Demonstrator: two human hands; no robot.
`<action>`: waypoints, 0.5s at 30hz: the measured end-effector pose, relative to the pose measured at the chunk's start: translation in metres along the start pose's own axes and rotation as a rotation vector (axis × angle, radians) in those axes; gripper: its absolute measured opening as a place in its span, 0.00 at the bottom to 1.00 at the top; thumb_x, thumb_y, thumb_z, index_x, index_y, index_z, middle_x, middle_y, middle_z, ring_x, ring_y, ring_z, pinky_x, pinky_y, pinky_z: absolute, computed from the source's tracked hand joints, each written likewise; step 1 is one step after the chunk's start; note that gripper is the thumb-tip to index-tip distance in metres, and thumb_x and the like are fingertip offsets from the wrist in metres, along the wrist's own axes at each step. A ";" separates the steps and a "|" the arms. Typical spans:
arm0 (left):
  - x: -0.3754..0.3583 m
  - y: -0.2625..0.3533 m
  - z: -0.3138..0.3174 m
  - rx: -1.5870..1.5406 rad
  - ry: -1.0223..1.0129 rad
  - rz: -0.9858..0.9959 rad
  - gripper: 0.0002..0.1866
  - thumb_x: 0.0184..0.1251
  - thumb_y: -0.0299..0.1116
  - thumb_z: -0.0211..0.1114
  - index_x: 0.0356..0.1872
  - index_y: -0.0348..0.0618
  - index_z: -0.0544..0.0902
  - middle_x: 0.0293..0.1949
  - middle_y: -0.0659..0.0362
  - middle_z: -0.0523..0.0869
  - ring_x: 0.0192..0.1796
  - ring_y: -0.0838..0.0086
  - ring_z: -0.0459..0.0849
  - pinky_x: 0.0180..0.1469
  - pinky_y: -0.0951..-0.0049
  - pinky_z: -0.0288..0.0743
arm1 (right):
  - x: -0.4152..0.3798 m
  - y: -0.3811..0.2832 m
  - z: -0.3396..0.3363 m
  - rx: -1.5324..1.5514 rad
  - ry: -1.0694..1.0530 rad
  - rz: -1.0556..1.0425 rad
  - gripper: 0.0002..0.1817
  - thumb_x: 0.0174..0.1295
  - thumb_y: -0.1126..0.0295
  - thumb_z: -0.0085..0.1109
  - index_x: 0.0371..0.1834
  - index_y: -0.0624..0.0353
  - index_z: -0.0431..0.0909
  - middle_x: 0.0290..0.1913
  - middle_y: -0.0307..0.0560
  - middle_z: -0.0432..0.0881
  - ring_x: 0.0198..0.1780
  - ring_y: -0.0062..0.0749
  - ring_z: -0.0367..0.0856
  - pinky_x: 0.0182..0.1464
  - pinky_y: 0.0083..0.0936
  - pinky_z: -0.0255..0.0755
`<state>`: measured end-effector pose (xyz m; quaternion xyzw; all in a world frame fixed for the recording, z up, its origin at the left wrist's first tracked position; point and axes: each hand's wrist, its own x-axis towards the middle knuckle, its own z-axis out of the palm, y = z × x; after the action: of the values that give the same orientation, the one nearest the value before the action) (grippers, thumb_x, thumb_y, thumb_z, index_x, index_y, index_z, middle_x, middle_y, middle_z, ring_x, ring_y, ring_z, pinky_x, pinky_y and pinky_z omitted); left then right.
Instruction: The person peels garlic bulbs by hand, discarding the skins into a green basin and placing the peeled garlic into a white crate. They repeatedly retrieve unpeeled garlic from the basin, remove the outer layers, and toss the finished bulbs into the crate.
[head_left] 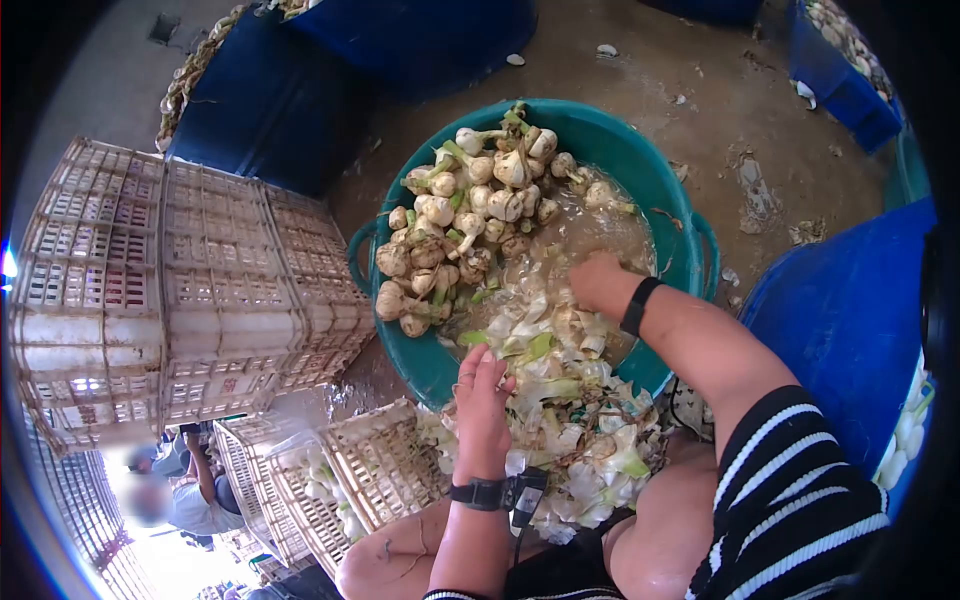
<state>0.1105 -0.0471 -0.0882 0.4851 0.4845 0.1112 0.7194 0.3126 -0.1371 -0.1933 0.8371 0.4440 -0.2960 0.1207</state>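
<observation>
A green tub (420,370) stands before me with murky water (570,240) in it. Garlic bulbs (480,200), many with stems and dirt on them, are heaped on its left side. My right hand (598,280) reaches into the water, its fingers hidden, so what it holds does not show. Loose garlic skins (540,325) float beside it. At the tub's near rim is my left hand (484,395), fingers stretched out and loosely apart, with no object visible in it. A pile of wet peelings (590,440) lies between the tub and my legs.
Stacked dirty white crates (220,290) rise on the left. Lower crates (385,465) with peeled garlic stand near my left arm. Blue barrels (410,40) are at the back, and a blue container (840,300) is on the right. Another person (195,490) is at lower left.
</observation>
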 end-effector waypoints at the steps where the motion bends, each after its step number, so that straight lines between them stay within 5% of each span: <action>1: -0.002 0.000 0.001 0.019 -0.008 -0.004 0.22 0.65 0.40 0.55 0.56 0.42 0.66 0.49 0.59 0.71 0.48 0.72 0.73 0.47 0.72 0.69 | 0.006 -0.001 0.012 -0.057 0.018 0.055 0.18 0.54 0.70 0.51 0.50 0.56 0.75 0.46 0.50 0.80 0.44 0.46 0.81 0.39 0.49 0.73; 3: -0.003 -0.001 0.001 0.036 -0.024 -0.005 0.22 0.65 0.41 0.55 0.56 0.41 0.66 0.51 0.57 0.71 0.49 0.71 0.73 0.47 0.72 0.69 | 0.019 0.013 0.022 -0.005 -0.023 0.077 0.22 0.54 0.68 0.51 0.55 0.57 0.70 0.46 0.52 0.80 0.43 0.48 0.81 0.38 0.47 0.74; 5: -0.003 -0.003 -0.004 0.022 -0.062 -0.013 0.23 0.66 0.42 0.54 0.57 0.40 0.65 0.55 0.55 0.69 0.52 0.70 0.73 0.47 0.71 0.70 | 0.025 0.022 0.024 0.316 0.146 0.080 0.16 0.51 0.64 0.56 0.44 0.54 0.77 0.44 0.52 0.80 0.45 0.42 0.79 0.42 0.36 0.74; 8: -0.004 0.001 -0.004 0.041 0.014 0.026 0.25 0.66 0.45 0.53 0.58 0.39 0.65 0.55 0.52 0.68 0.54 0.68 0.72 0.49 0.70 0.69 | -0.001 0.017 -0.018 0.305 0.234 0.060 0.10 0.52 0.63 0.57 0.35 0.52 0.80 0.36 0.52 0.81 0.37 0.43 0.81 0.37 0.35 0.75; 10: -0.003 0.009 0.004 -0.074 0.087 -0.012 0.24 0.66 0.47 0.51 0.56 0.39 0.66 0.51 0.53 0.72 0.49 0.70 0.74 0.45 0.72 0.70 | -0.012 -0.010 -0.033 0.468 0.427 -0.238 0.07 0.51 0.64 0.57 0.27 0.53 0.81 0.28 0.50 0.81 0.29 0.43 0.80 0.32 0.37 0.73; 12: 0.002 0.016 -0.001 -0.184 0.172 -0.042 0.24 0.67 0.49 0.50 0.54 0.39 0.68 0.46 0.54 0.75 0.44 0.72 0.77 0.41 0.75 0.71 | -0.033 -0.051 -0.060 0.836 0.338 -0.398 0.11 0.52 0.58 0.56 0.27 0.52 0.82 0.26 0.49 0.81 0.27 0.47 0.80 0.32 0.40 0.73; 15: 0.012 0.026 -0.028 -0.391 -0.059 0.025 0.22 0.66 0.51 0.50 0.46 0.41 0.73 0.34 0.58 0.79 0.29 0.77 0.77 0.29 0.80 0.70 | -0.065 -0.097 -0.070 1.002 0.433 -0.686 0.11 0.52 0.61 0.54 0.23 0.57 0.80 0.24 0.51 0.79 0.26 0.50 0.78 0.30 0.41 0.72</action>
<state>0.1025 -0.0102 -0.0762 0.3453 0.4263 0.1978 0.8124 0.2324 -0.0923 -0.0923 0.6430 0.5087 -0.3137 -0.4789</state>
